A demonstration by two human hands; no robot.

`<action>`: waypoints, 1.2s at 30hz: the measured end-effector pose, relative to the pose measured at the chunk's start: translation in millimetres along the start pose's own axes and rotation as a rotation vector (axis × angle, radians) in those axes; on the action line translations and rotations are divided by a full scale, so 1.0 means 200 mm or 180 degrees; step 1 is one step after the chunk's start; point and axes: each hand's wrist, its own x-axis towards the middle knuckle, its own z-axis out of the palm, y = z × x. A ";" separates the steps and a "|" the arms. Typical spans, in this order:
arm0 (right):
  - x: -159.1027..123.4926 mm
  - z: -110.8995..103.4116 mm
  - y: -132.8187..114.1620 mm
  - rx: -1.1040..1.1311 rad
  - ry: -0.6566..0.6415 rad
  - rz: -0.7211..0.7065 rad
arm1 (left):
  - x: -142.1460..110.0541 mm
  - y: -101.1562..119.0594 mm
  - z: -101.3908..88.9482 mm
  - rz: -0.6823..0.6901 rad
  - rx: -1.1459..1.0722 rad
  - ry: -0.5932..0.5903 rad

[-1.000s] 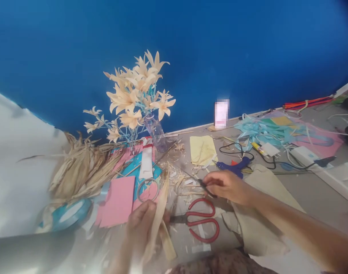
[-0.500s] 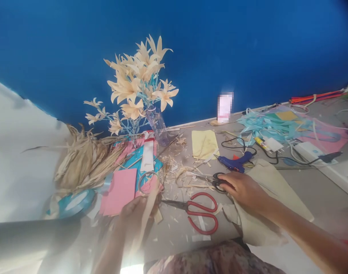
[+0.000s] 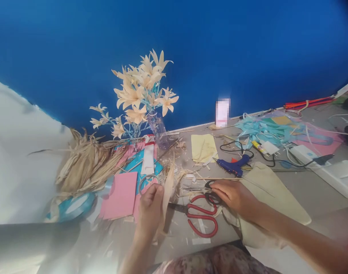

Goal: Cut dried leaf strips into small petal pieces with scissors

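My left hand [image 3: 151,207] is closed in a pinch on a pale dried husk strip [image 3: 168,186], which stands up with a pointed tip. In my right hand [image 3: 233,196] are black-handled scissors [image 3: 210,192], held by the handles, their blades pointing left toward the strip but apart from it. Just below them lie large red-handled scissors [image 3: 204,220], blades to the left and partly behind the strip. A roll of tape [image 3: 142,182] lies just beyond my left hand, partly covered by it.
Husk flowers [image 3: 145,87] stand in a clear bottle [image 3: 159,133] at the back. Dried husks [image 3: 79,163], pink paper [image 3: 122,194] and blue ribbon [image 3: 77,205] lie left. A blue glue gun [image 3: 233,165], its cable and a white power strip [image 3: 319,167] lie right. Scraps litter the middle.
My left hand has risen and moved right, turning the husk strip upright. My right hand has drawn the black-handled scissors slightly left and nearer to me.
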 end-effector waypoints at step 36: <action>0.30 -0.29 -0.13 0.0488 -0.1027 0.0750 | 0.06 0.07 0.07 -0.0516 -0.0948 0.0190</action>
